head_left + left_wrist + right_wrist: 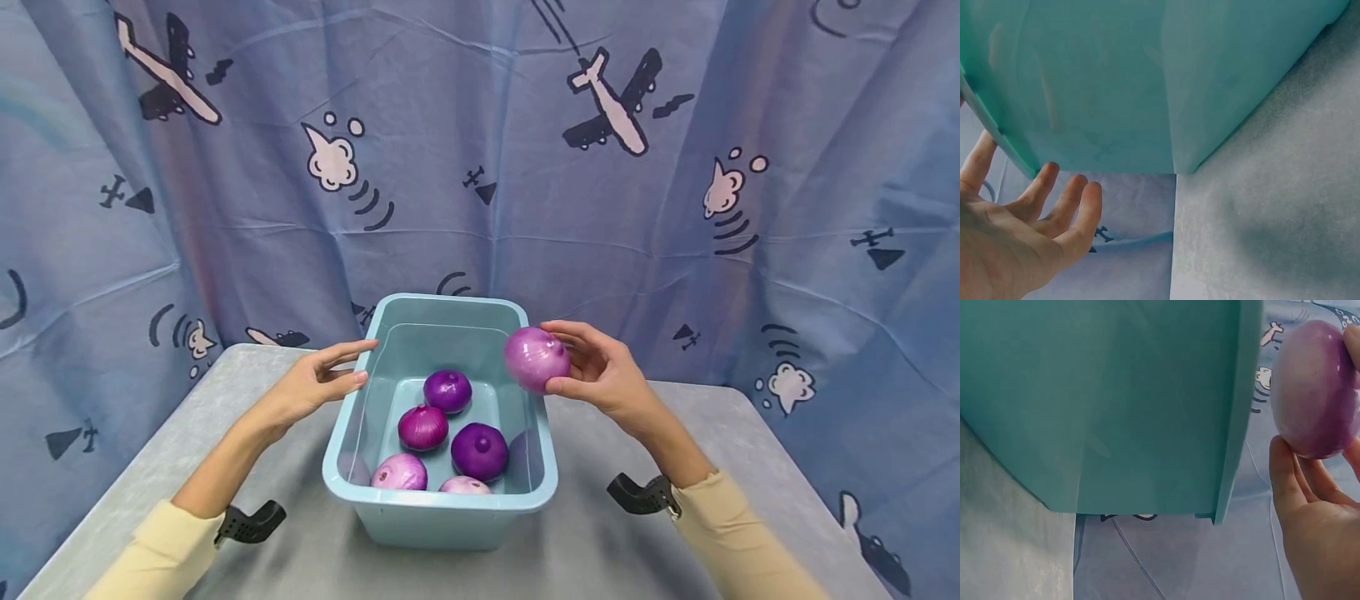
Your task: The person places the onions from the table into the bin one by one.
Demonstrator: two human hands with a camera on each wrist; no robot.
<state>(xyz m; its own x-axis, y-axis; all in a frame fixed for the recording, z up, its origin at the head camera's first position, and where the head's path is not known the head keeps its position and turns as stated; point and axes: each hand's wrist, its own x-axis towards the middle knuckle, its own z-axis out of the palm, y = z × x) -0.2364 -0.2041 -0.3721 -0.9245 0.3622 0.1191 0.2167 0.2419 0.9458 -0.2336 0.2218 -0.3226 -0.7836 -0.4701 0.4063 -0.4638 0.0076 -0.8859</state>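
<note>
My right hand (600, 367) pinches a pale purple onion (537, 359) between thumb and fingers, over the right rim of a light blue plastic bin (442, 498). In the right wrist view this onion (1313, 390) shows beside the bin's outer wall (1147, 406). At the left rim, my left hand (311, 385) has its fingertips right at the edge, fingers loosely extended. The left wrist view shows the same hand (1029, 231) beside the bin's side. Inside the bin lie several onions, among them a dark purple onion (480, 452), a reddish onion (423, 428) and a pale onion (401, 472).
The bin stands on a grey table (262, 500). Behind the table hangs a blue curtain (435, 167) printed with airplanes. Each wrist wears a black strap, and the bin's front wall partly hides the nearest onions.
</note>
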